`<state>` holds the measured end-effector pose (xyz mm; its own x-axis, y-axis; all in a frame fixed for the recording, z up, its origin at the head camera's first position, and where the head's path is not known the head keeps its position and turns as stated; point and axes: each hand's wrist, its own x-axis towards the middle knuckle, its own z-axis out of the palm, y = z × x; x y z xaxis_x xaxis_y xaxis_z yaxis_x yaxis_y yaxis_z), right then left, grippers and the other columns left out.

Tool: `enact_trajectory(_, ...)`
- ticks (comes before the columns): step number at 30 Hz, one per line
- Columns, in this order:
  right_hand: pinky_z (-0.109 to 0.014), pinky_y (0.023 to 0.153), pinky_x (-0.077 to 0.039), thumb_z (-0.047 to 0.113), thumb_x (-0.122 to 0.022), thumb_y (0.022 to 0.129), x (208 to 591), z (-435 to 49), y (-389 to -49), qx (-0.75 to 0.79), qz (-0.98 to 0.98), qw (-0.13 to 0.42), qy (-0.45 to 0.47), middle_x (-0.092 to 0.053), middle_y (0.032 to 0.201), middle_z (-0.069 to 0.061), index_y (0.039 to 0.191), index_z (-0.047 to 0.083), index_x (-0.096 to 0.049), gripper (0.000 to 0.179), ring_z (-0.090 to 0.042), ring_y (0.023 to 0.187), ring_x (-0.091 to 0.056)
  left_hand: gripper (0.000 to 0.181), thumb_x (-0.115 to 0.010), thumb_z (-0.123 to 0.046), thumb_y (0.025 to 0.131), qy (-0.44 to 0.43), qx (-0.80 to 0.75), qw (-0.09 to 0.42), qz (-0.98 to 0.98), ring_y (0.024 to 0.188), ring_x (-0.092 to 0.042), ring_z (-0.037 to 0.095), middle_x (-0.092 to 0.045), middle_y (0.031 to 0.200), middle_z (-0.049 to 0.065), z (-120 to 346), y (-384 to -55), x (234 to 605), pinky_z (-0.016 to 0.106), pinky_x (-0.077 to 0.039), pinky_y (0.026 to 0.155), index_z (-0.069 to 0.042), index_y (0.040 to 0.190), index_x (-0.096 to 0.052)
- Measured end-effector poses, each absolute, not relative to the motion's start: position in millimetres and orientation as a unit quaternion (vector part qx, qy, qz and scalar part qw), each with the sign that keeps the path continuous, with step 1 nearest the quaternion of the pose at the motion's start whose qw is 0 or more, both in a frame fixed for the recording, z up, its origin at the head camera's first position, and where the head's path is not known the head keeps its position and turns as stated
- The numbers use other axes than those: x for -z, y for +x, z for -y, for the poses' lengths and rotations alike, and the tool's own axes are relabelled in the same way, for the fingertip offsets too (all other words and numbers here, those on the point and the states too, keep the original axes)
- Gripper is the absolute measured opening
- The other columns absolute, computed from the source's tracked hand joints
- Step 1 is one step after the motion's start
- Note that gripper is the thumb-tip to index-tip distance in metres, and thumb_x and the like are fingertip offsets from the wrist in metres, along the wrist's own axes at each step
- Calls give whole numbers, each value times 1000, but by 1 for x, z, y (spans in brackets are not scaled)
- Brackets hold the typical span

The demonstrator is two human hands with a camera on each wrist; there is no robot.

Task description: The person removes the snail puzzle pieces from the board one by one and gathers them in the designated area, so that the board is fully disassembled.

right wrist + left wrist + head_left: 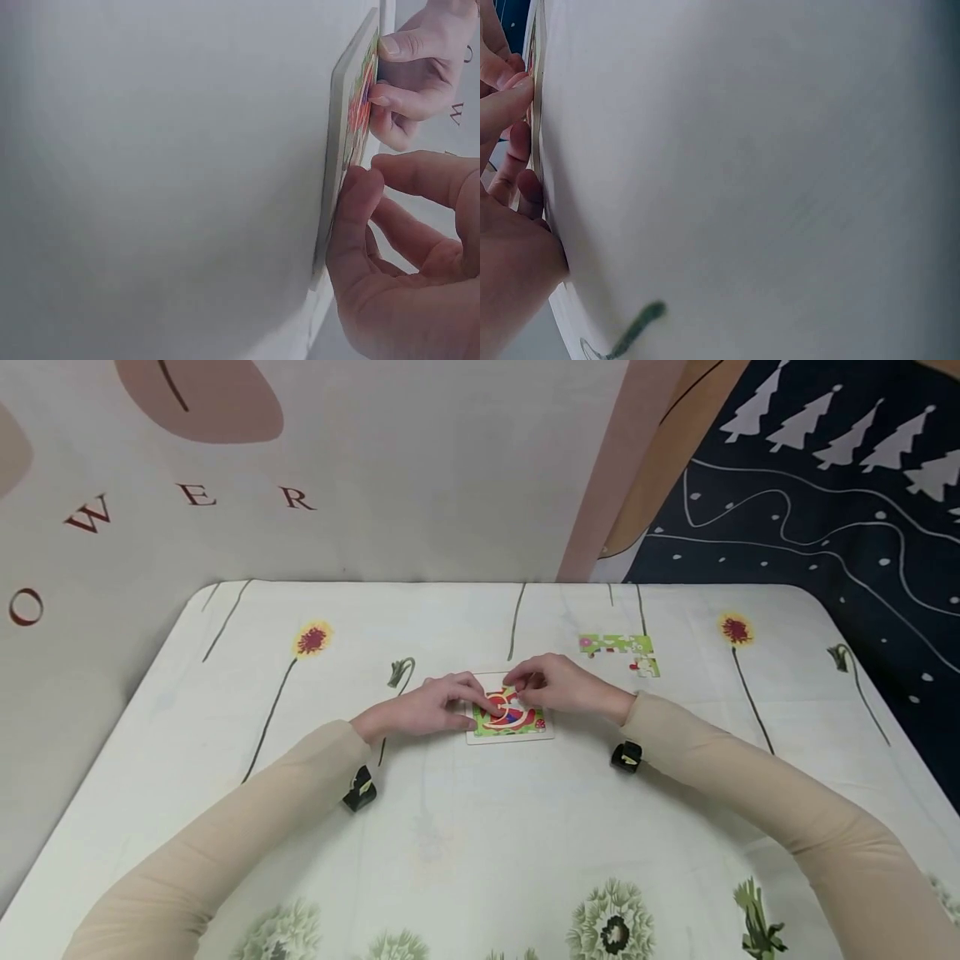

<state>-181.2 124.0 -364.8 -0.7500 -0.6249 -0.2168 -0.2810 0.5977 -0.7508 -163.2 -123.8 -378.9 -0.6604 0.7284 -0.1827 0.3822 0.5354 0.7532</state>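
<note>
A small jigsaw puzzle board point(474, 739) with a pale border lies flat on the table, its picture red, green and blue. My left hand point(427, 706) rests at its left side. The left index finger reaches over and touches the picture; the thumb lies near the left edge. At the board's upper right, my right hand point(561, 683) pinches with thumb and index finger what seems to be a puzzle piece, almost wholly hidden by the fingertips. In the right wrist view the right thumb point(358, 199) and index tip meet just over the board point(341, 112).
Right of the board, beyond my right hand, lies a row of green puzzle pieces point(615, 644), with another green piece point(645, 667) below its right end. A white cloth point(450, 835) printed with flowers covers the table. Patterned fabric point(450, 468) hangs behind the far edge.
</note>
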Motion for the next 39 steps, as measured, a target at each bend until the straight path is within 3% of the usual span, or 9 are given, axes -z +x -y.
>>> enact_trajectory(6, -26, 80, -45, 0, -61, 92, 367, -123, -183, 387, -850, 261, -245, -64, 105, -13, 124, 0, -64, 32, -19, 91, -57, 32, -69, -8, 90, 326, -359, 249, -838, 116, -50, 23, -59, 122, 5, 125, -162, 378, 41, -29, 97, -16, 121, -73)
enact_trajectory(23, -28, 76, -46, 2, -59, 92, 369, -124, -183, 412, -840, 248, -251, -66, 103, -14, 117, 5, -61, 25, -20, 88, -59, 31, -68, -10, 91, 325, -355, 249, -840, 117, -50, 23, -59, 121, 4, 124, -164, 381, 54, -21, 101, -17, 120, -73)
enact_trajectory(31, -28, 71, -47, 2, -55, 97, 367, -125, -181, 432, -834, 254, -233, -65, 105, -15, 117, 5, -59, 21, -20, 86, -59, 31, -68, -8, 90, 330, -359, 251, -836, 117, -48, 24, -58, 123, 7, 124, -163, 380, 43, -29, 98, -15, 121, -73)
enact_trajectory(39, -28, 72, -50, 5, -55, 98, 363, -130, -180, 465, -828, 244, -195, -64, 102, -15, 120, 6, -62, 23, -20, 81, -61, 32, -67, -10, 90, 326, -347, 251, -843, 115, -48, 23, -58, 122, 5, 123, -163, 379, 52, -21, 98, -19, 120, -74)
